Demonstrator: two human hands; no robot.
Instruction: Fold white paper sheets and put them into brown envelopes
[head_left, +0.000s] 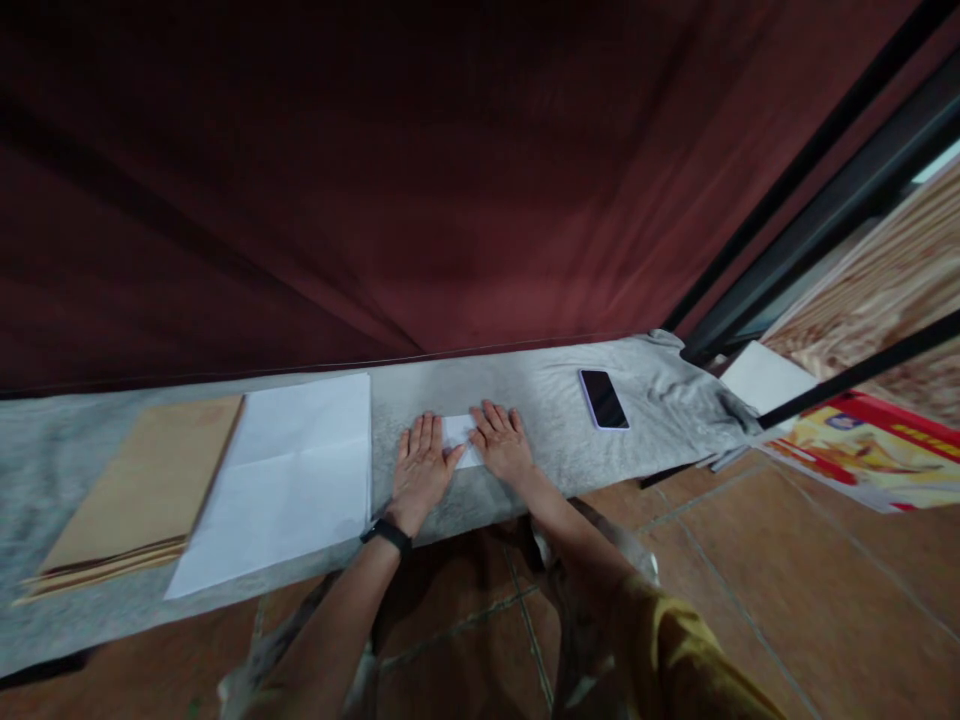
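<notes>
A small white piece of paper (pixel 459 432), seemingly folded, lies on the grey cloth of the narrow table (pixel 551 440). My left hand (pixel 421 465) rests flat on its left side, fingers stretched out, with a black band on the wrist. On the paper's right side my right hand (pixel 504 440) presses down, also flat with fingers extended. Both hands cover the paper's ends, so only its middle shows. Left of my left hand lies a stack of large white paper sheets (pixel 300 470), creased across the middle.
Brown envelopes (pixel 142 480) are stacked at the left, beside the white sheets. A phone (pixel 604 400) lies right of my hands. Behind the table hangs a dark red curtain (pixel 450 200). Black metal bars (pixel 810 220) and a colourful printed box (pixel 870 450) stand at the right.
</notes>
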